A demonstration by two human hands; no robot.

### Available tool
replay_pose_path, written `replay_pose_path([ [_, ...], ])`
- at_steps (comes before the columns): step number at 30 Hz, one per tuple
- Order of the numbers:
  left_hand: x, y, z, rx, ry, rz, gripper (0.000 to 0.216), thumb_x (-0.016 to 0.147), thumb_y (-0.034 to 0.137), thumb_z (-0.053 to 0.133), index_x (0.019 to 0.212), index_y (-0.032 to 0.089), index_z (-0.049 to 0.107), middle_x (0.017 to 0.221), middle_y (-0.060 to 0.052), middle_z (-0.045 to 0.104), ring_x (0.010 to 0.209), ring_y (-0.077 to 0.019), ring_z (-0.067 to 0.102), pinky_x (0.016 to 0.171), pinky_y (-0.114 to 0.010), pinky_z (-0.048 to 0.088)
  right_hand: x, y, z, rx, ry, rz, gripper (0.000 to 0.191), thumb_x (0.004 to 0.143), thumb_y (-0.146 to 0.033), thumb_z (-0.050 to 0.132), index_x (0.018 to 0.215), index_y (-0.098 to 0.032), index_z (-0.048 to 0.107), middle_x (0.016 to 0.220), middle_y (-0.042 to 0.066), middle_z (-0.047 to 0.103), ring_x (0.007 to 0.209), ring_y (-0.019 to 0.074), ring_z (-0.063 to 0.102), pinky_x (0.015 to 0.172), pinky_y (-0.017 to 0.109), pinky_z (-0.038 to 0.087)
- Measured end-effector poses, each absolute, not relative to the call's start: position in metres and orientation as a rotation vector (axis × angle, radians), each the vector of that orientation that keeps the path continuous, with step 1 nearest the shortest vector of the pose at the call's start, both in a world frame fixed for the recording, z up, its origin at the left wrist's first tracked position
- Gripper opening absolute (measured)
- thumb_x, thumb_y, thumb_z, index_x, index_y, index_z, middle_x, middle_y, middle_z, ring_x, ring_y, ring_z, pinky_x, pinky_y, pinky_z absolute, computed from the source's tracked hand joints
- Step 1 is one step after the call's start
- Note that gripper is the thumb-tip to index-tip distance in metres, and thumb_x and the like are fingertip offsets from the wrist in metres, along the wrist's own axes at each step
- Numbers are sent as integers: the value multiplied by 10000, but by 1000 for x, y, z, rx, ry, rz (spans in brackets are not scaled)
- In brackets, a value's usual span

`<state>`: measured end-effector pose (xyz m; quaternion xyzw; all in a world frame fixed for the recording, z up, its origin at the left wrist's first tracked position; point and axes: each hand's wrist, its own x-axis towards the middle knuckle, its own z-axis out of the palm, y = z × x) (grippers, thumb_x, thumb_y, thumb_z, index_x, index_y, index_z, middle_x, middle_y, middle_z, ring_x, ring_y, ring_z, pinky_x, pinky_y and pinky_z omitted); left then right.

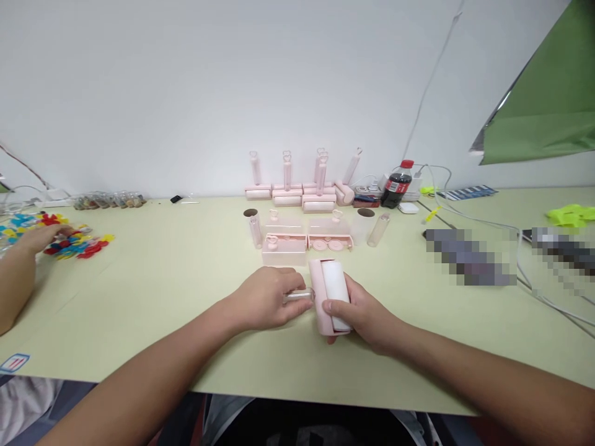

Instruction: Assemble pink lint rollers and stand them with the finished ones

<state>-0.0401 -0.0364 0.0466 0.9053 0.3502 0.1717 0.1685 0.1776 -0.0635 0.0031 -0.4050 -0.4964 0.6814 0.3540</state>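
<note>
My right hand (367,313) is closed around a pink lint roller head (320,303), its thumb over the white roll (336,291). Between the fingers of my left hand (269,296) is a clear, tube-like handle (297,296). The handle's end meets the side of the pink head; whether it is fixed there I cannot tell. Just beyond my hands lie pale pink covers (283,255) and a pink part with round pieces (330,243). Two white rolls with brown cores (365,226) stand there, along with loose clear handles (379,230).
Several lint rollers with upright handles (287,173) line the wall. A cola bottle (397,184), white cables (515,229) and a blurred dark object (469,257) are to the right. At left, another person's hand (41,238) touches colourful pieces (69,238).
</note>
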Motion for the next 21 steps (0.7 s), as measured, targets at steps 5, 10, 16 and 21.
replay_pose_path([
  [5,-32,-35,35,2106,862,780,250,803,399,668,836,174,566,620,43,472,546,-89,437,530,-219,319,185,-62,10,-792,-1164,1945,544,759,-682,608,983,-190,546,753,41,647,565,186,634,533,341,538],
  [10,-5,-48,21,1532,530,888,417,824,470,655,913,234,323,651,56,542,539,-137,591,540,-245,423,184,-59,18,-603,-1486,1964,423,788,-583,652,869,-168,642,758,46,640,629,179,640,614,341,540],
  [16,-9,-39,23,2147,989,1013,327,940,485,415,1069,186,448,884,-56,564,782,-199,590,709,-354,478,176,-56,4,-608,-1796,1618,341,867,-529,589,891,-189,592,631,-6,586,540,126,571,507,252,468],
  [21,-43,9,29,2543,1661,1064,435,938,350,433,1326,152,456,996,-111,507,958,-265,516,847,-416,437,185,-47,-3,-696,-1435,1626,326,850,-444,654,1033,-195,549,626,-39,604,466,112,580,465,241,483],
])
